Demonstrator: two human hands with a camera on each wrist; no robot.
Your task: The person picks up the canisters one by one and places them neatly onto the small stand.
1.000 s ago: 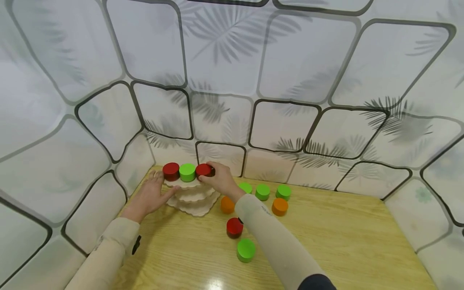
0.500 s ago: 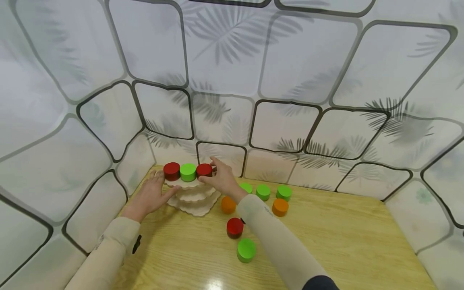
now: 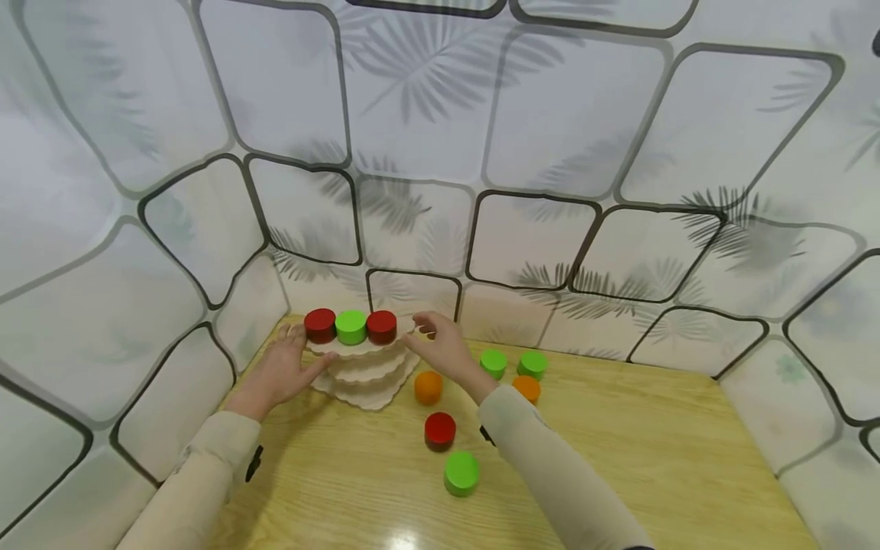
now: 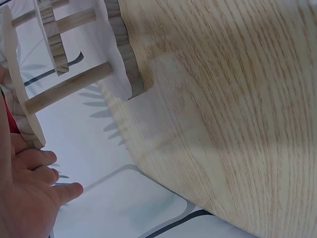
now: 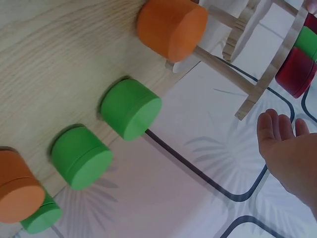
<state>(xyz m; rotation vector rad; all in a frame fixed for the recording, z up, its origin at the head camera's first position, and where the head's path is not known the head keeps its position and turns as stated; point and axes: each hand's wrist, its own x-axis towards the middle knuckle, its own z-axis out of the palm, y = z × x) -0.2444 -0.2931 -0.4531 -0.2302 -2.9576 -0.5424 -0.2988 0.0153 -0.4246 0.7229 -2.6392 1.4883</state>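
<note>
**A:** Biggest thing first: the counter (image 3: 619,458) and that three-tier wooden stand (image 3: 364,378) in the back left corner haven't budged. What's changed is the right hand (image 3: 443,350). A second ago its grip was pinched round the red puck (image 3: 381,326) at the right end of the top tier. Now it's let go and pulled off to the right, fingers loose and spread, holding nothing.

**B:** So the puck's parked?

**A:** Looks it. It sits flat on the top tier, touching the green puck (image 3: 351,326), which sits next to another red one (image 3: 320,325). Three in a row up there, so I'd call that placement finished.

**B:** And the left hand (image 3: 280,372)?

**A:** Same spot as before, fingers fairly straight, resting against the stand's left edge, thumb by the middle tier. Steadying, not gripping.

**B:** What's left loose?

**A:** An orange puck (image 3: 428,386) just beside the stand's base, a red one (image 3: 440,430) and a green one (image 3: 461,473) nearer the camera, plus more green and orange behind the right forearm.
</note>
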